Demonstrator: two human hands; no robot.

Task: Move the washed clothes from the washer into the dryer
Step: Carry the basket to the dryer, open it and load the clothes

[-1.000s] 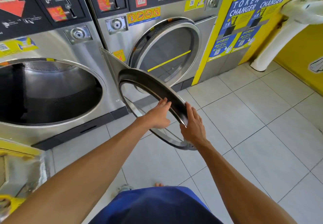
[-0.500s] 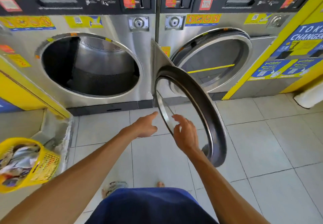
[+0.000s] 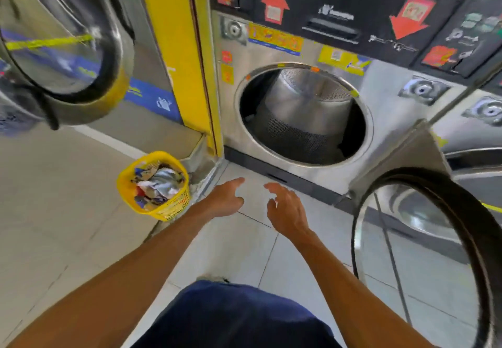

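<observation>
Both arms reach forward over the tiled floor (image 3: 244, 244) in front of a steel dryer (image 3: 274, 119) whose round opening shows a bare perforated drum (image 3: 304, 114). The left hand (image 3: 226, 198) is loosely open, fingers pointing ahead toward the machine's base, and holds nothing. The right hand (image 3: 285, 212) is just beside it, also open with the fingers curled a little, and holds nothing; the two hands do not touch. The dryer's door (image 3: 423, 239) stands swung out on the right, its dark rim and glass close to the right forearm. The clothes (image 3: 157, 184), a mixed heap of white, blue and red pieces, lie in a yellow basket (image 3: 163, 210) that stands on the floor to the left of the left hand, near the bottom corner of a yellow pillar (image 3: 176, 49) beside the dryer. The basket is apart from both hands. At the top left another round door (image 3: 68, 38) shows, blurred. Above the drum opening runs a black panel (image 3: 339, 8) with red arrows and stickers. Dark blue cloth (image 3: 231, 317) on the person fills the bottom middle.
</observation>
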